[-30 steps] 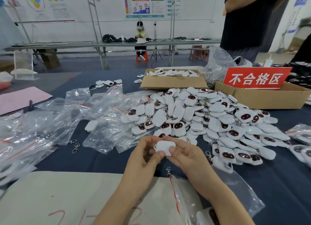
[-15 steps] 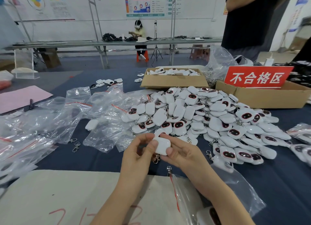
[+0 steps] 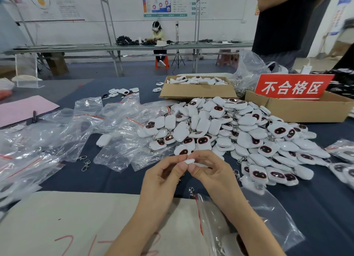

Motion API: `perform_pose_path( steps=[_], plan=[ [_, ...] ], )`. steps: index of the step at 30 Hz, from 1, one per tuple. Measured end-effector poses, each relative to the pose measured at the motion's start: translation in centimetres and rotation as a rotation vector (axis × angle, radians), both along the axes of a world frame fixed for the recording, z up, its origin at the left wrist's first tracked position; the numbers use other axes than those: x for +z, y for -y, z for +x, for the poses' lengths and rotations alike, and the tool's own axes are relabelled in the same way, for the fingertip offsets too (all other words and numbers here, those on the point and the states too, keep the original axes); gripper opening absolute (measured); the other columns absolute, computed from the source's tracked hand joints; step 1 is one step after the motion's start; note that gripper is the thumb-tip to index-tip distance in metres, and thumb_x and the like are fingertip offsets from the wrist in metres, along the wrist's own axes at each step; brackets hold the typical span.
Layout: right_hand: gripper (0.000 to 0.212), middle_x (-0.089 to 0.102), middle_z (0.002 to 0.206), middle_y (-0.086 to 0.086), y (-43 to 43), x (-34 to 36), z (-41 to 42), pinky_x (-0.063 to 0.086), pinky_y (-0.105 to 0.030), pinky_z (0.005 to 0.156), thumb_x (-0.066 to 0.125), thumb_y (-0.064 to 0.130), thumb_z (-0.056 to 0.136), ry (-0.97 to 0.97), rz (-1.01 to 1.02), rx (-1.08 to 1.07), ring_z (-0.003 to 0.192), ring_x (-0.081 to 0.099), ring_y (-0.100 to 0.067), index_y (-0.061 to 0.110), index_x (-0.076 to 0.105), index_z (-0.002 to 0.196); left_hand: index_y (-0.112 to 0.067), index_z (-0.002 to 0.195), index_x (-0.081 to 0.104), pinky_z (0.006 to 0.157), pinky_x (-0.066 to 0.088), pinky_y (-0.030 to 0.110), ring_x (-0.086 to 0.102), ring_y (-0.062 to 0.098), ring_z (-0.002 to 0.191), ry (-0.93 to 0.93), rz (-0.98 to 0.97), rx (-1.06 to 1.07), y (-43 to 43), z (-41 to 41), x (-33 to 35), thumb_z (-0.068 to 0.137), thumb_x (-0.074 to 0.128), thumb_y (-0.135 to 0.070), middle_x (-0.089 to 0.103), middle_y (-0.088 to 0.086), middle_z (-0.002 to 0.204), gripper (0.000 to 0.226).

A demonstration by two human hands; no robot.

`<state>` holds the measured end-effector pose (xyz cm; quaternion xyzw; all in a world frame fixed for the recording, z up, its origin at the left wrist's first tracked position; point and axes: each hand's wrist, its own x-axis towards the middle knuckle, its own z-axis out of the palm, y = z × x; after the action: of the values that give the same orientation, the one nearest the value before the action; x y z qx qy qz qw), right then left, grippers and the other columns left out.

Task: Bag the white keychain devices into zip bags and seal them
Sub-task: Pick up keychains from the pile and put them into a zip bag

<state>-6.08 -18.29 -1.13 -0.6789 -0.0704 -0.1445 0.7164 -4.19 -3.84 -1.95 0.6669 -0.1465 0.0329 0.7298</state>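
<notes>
White keychain device [image 3: 189, 161], pinched between fingers [image 3: 199, 155] of left hand [image 3: 164, 176] and right hand [image 3: 213, 172]

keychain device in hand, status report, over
Hands: left hand and right hand both pinch one white keychain device. Not bagged yet; zip bag lies under the right forearm. Loose device pile just beyond the hands.

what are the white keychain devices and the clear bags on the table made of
Keychain devices: likely hard plastic, judging by smooth, glossy white shells catching the light. Zip bags: thin clear plastic film, crinkled and shiny, with red seal strips.
</notes>
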Motion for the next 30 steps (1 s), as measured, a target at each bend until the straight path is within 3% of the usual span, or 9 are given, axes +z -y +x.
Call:
perform_pose_path(
  steps=[6, 9, 12, 17, 23, 27, 30],
  plan=[
    [0.022, 0.076, 0.098, 0.007, 0.1, -0.3, 0.2, 0.051, -0.013, 0.08, 0.069, -0.002, 0.089, -0.05, -0.021, 0.046, 0.092, 0.072, -0.006, 0.02, 0.07, 0.09, -0.029, 0.096, 0.079, 0.084, 0.049, 0.01, 0.07, 0.002, 0.103, -0.006, -0.004, 0.027, -0.1, 0.5, -0.5, 0.085, 0.072, -0.02, 0.077, -0.009, 0.107, 0.016],
    [0.017, 0.076, 0.101, 0.006, 0.2, -0.4, 0.4, 0.052, -0.016, 0.083, 0.071, 0.001, 0.089, -0.084, -0.034, 0.049, 0.097, 0.071, -0.008, 0.018, 0.07, 0.09, -0.026, 0.106, 0.075, 0.088, 0.048, 0.009, 0.066, -0.001, 0.112, 0.003, 0.049, -0.003, -0.5, 0.8, -0.6, 0.092, 0.066, 0.004, 0.072, -0.009, 0.121, 0.035],
    [0.017, 0.077, 0.1, 0.0, 0.5, -0.5, 0.7, 0.057, -0.022, 0.079, 0.07, -0.002, 0.089, -0.1, 0.043, -0.038, 0.093, 0.072, -0.014, 0.012, 0.068, 0.098, -0.026, 0.121, 0.063, 0.089, 0.049, 0.011, 0.066, -0.001, 0.112, -0.007, 0.061, -0.074, -0.1, 0.5, -0.6, 0.094, 0.056, 0.014, 0.073, -0.017, 0.116, 0.05],
    [0.015, 0.077, 0.092, -0.003, 0.4, -0.7, 0.7, 0.055, -0.02, 0.075, 0.069, -0.008, 0.086, -0.089, 0.049, -0.071, 0.086, 0.073, -0.015, 0.001, 0.062, 0.095, -0.027, 0.106, 0.071, 0.078, 0.05, 0.01, 0.071, 0.0, 0.091, 0.0, 0.155, 0.093, 0.1, 0.6, -1.0, 0.094, 0.068, -0.006, 0.077, -0.017, 0.095, 0.024],
    [0.022, 0.077, 0.09, -0.001, 0.6, -0.8, 0.8, 0.055, -0.019, 0.074, 0.071, -0.009, 0.084, -0.092, 0.045, -0.09, 0.081, 0.072, -0.013, 0.008, 0.059, 0.087, -0.026, 0.096, 0.075, 0.077, 0.051, 0.013, 0.072, 0.006, 0.088, -0.022, 0.152, 0.124, 0.0, 0.6, -1.1, 0.091, 0.071, -0.009, 0.077, -0.013, 0.089, 0.018],
    [0.025, 0.072, 0.099, -0.01, 0.5, -0.9, 0.8, 0.058, -0.025, 0.079, 0.065, -0.009, 0.089, -0.087, 0.191, -0.044, 0.094, 0.071, -0.023, 0.015, 0.063, 0.096, -0.027, 0.108, 0.073, 0.081, 0.051, 0.014, 0.071, 0.005, 0.094, 0.0, 0.108, 0.061, 0.1, 0.4, -1.0, 0.092, 0.072, -0.018, 0.077, -0.011, 0.097, 0.018],
    [0.036, 0.071, 0.108, -0.006, 0.5, -0.9, 0.6, 0.057, -0.027, 0.087, 0.058, -0.007, 0.094, -0.096, 0.263, 0.052, 0.107, 0.07, -0.019, 0.025, 0.071, 0.104, -0.031, 0.107, 0.071, 0.079, 0.05, 0.013, 0.07, 0.005, 0.091, 0.05, 0.168, 0.036, 0.2, 0.3, -1.0, 0.093, 0.071, -0.015, 0.076, -0.012, 0.097, 0.022]
  ],
)
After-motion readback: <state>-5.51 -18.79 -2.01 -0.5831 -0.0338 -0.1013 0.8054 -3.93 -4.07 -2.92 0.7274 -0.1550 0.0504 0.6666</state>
